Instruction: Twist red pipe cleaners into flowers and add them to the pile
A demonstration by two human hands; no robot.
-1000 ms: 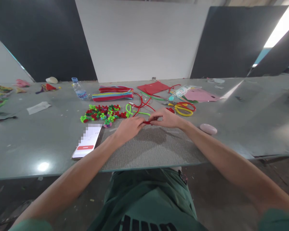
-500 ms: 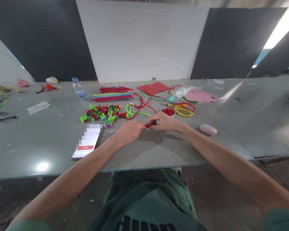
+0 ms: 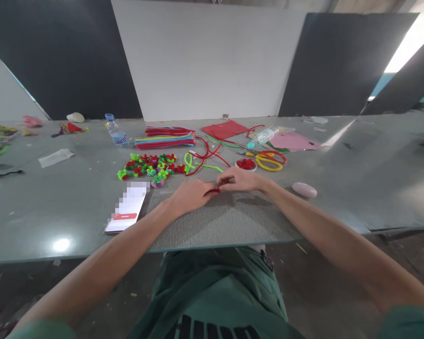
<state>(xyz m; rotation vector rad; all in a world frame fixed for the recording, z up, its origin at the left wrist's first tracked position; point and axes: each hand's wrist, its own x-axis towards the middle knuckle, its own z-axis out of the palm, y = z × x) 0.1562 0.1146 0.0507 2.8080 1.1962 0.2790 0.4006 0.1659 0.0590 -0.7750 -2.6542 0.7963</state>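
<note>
Over a grey mat, my left hand pinches a short red pipe cleaner, bent and dark against the fingers. My right hand curls with thumb and fingertips closed at the right end of the same piece. How the fingers sit around it is partly hidden. Just behind the right hand is a small white dish holding red pieces. Several fuzzy red and green flower shapes lie beyond the left hand.
Loose red and green pipe cleaners and pipe-cleaner bundles lie behind. Scissors with yellow and red handles rest at right, near a clear bottle. A phone, water bottle and pinkish oval object are around.
The red pipe cleaner has shifted slightly left and down, now lying along my left fingers. My right hand has lifted and rolled slightly, baring more of the white dish.
</note>
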